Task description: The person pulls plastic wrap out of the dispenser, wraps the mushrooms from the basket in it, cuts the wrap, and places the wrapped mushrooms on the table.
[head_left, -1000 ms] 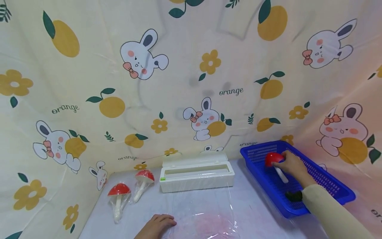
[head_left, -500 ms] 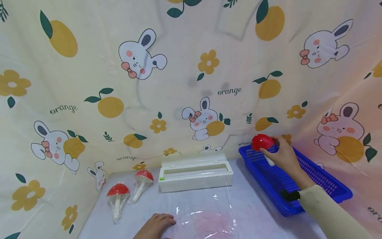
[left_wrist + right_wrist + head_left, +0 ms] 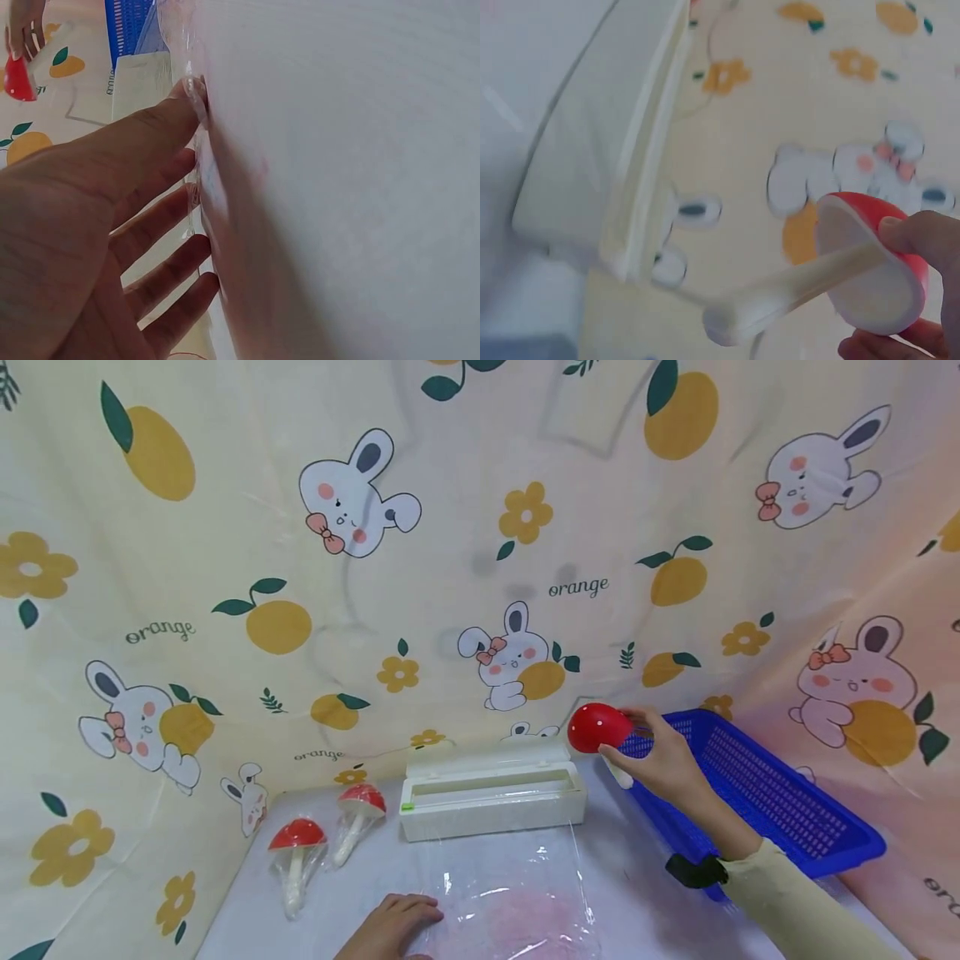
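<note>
A toy mushroom (image 3: 597, 727) with a red, white-dotted cap is in my right hand (image 3: 667, 768), raised between the white box and the blue basket. In the right wrist view, thumb and fingers grip the cap's rim, and the pale stem (image 3: 780, 296) points away from the palm. At the table's front, my left hand (image 3: 393, 927) rests by the left edge of a clear plastic film (image 3: 517, 893). The left wrist view has its fingers extended, with the thumb (image 3: 176, 112) on the film's edge. The film stretches from the white wrap dispenser (image 3: 495, 817), whose lid stands up.
Two film-wrapped toy mushrooms lie at the left, one in front (image 3: 296, 868) and one behind (image 3: 360, 822). A blue plastic basket (image 3: 840, 852) stands at the right. A printed curtain (image 3: 450, 568) hangs behind the table (image 3: 630, 893).
My right hand has lifted the toy mushroom out of the blue basket and carried it left, towards the dispenser. The left hand stays at the film's edge.
</note>
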A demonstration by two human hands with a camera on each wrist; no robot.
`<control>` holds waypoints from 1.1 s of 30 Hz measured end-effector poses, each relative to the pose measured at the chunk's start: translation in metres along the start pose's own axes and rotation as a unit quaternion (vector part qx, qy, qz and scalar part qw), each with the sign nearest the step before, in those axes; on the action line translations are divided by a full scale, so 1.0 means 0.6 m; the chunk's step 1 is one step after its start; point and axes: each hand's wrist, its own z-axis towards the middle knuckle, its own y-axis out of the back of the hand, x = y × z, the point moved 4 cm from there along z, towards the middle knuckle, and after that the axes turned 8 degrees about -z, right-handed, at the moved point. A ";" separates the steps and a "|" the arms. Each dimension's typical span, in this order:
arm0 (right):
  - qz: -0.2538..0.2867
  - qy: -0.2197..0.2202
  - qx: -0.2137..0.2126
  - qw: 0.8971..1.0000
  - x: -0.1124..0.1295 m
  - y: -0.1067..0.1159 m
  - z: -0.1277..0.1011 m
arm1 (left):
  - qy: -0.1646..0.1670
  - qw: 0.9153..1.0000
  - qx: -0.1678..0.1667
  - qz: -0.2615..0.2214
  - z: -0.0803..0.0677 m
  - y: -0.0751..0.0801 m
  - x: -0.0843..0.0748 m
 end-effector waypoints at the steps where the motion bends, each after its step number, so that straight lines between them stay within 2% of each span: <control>1: 0.004 0.006 0.005 1.000 0.008 -0.006 -0.003 | -0.001 1.000 -0.001 0.000 0.000 0.000 0.000; 9: 0.034 0.058 0.041 0.997 0.062 -0.071 -0.042 | -0.004 1.000 -0.002 0.001 -0.002 -0.001 -0.002; 15: 0.058 0.044 0.100 0.992 0.094 -0.123 -0.075 | -0.001 1.000 -0.003 0.003 -0.001 -0.001 -0.003; 19: 0.059 0.056 0.146 0.986 0.110 -0.157 -0.093 | 0.014 1.000 -0.003 0.001 0.001 0.001 -0.003; 24: 0.059 0.100 0.195 0.974 0.121 -0.200 -0.117 | 0.036 0.999 -0.004 -0.001 0.002 0.000 -0.003; 30: 0.052 0.150 0.219 0.963 0.131 -0.238 -0.138 | 0.047 0.999 -0.007 0.000 0.005 -0.002 -0.006; 33: 0.044 0.159 0.234 0.958 0.132 -0.254 -0.144 | 0.044 0.999 -0.006 0.002 0.005 -0.002 -0.007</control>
